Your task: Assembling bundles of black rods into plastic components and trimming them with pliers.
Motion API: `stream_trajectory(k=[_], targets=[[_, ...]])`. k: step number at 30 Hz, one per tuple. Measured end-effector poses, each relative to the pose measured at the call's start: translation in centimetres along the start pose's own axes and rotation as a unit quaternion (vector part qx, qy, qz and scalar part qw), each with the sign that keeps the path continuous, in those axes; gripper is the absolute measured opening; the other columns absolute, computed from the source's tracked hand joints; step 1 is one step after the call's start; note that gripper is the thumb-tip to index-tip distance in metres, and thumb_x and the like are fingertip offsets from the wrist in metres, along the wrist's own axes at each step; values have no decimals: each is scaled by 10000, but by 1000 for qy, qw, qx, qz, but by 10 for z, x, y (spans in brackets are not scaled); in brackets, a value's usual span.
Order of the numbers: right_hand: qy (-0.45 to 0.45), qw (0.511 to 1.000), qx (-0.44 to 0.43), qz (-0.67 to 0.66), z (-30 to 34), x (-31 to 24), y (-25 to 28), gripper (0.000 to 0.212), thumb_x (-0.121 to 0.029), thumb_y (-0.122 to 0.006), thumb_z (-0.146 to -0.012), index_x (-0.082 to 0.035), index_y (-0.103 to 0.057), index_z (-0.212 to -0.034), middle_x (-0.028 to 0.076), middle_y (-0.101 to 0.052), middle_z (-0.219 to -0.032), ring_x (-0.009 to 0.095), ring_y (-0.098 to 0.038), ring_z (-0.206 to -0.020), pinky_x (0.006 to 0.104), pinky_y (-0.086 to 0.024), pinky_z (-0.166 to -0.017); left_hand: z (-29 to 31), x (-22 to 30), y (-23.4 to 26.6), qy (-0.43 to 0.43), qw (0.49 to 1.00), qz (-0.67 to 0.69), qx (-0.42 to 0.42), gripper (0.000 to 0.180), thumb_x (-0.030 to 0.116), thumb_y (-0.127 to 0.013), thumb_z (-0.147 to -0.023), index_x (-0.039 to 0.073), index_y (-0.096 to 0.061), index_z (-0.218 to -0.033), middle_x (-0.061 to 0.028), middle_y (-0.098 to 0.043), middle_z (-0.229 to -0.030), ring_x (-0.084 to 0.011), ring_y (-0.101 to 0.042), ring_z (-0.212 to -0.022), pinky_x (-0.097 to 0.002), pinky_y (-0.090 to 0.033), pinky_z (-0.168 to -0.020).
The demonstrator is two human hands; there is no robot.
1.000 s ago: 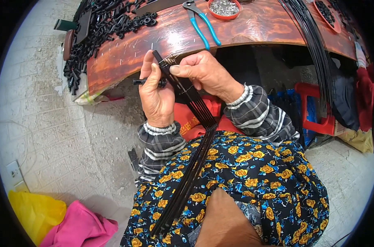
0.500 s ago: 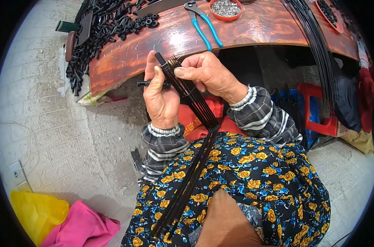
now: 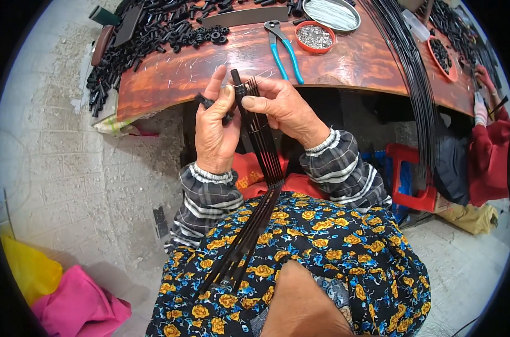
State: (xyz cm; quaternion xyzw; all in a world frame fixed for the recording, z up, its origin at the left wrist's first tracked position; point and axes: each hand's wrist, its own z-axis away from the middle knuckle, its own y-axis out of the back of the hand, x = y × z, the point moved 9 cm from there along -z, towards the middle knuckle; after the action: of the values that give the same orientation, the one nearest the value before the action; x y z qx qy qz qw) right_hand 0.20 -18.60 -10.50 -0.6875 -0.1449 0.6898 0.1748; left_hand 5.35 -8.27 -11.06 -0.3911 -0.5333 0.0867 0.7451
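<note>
A bundle of thin black umbrella ribs (image 3: 262,143) hangs from between my hands, bent at the joints, its lower ends lying on the floral cloth (image 3: 328,241) over my lap. My left hand (image 3: 217,135) grips the top of the bundle beside a short upright black tube (image 3: 236,77), thumb pressed against it. Another black plastic piece (image 3: 205,102) lies crosswise in the same hand. My right hand (image 3: 291,115) pinches the rib tops between thumb and curled fingers. Fine wire ends stick out above these fingers; where they run is hard to make out.
On the wooden table (image 3: 232,56) are blue-handled pliers (image 3: 283,53), a red dish of small metal bits (image 3: 315,38), a pile of black plastic parts (image 3: 165,28) and long black rods (image 3: 404,67) hanging over the edge. A red stool (image 3: 415,196) and a co-worker's gloved hand (image 3: 480,112) are at right.
The view has shifted, showing more of the tabletop and a co-worker's hands. The rib bundle now stands more upright, and the rib tops have fanned slightly apart at my right fingers.
</note>
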Motion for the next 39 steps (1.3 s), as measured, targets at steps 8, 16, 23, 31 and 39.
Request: stream_trajectory(k=[8,16,23,31,39], targets=[[-19,1000,-20,-4,0,9,3,437,-244,-695,-865,-49,-586,-1240,-47,-619,-812,-22,-444,-507,129,-287,-399,1,-10,-10,43,993,67,-87,564,-11,-587,-863,28,-404,-1395,-73,-602,-1170,-132,-577,-1010,-248,-452,-816],[-17,1000,1,17,-2,15,11,414,-257,-664,-889,-27,-574,-1222,4,-660,-806,10,-534,-538,130,-310,-406,-4,-6,-10,70,989,12,-129,503,50,-562,-910,12,-398,-1384,-120,-626,-1095,-180,-627,-908,-257,-497,-744],[-28,999,17,8,3,17,13,315,-249,-641,-907,-27,-600,-1126,81,-696,-785,10,-536,-505,142,-309,-385,-23,37,33,108,992,-67,23,326,152,-528,-953,-18,-473,-1225,-191,-631,-1005,-326,-646,-936,-468,-522,-895],[-33,999,4,0,3,18,9,262,-258,-639,-908,-38,-607,-1046,75,-697,-781,13,-531,-494,141,-313,-389,-61,40,-39,82,985,-65,-141,285,118,-555,-940,-50,-509,-1167,-195,-643,-1016,-329,-647,-970,-451,-511,-898],[-20,999,18,26,7,10,11,248,-273,-640,-906,-38,-623,-985,68,-699,-777,12,-528,-498,144,-313,-390,-57,23,-56,103,975,-103,-167,278,114,-618,-901,-27,-548,-1130,-163,-643,-994,-297,-669,-916,-431,-542,-825]])
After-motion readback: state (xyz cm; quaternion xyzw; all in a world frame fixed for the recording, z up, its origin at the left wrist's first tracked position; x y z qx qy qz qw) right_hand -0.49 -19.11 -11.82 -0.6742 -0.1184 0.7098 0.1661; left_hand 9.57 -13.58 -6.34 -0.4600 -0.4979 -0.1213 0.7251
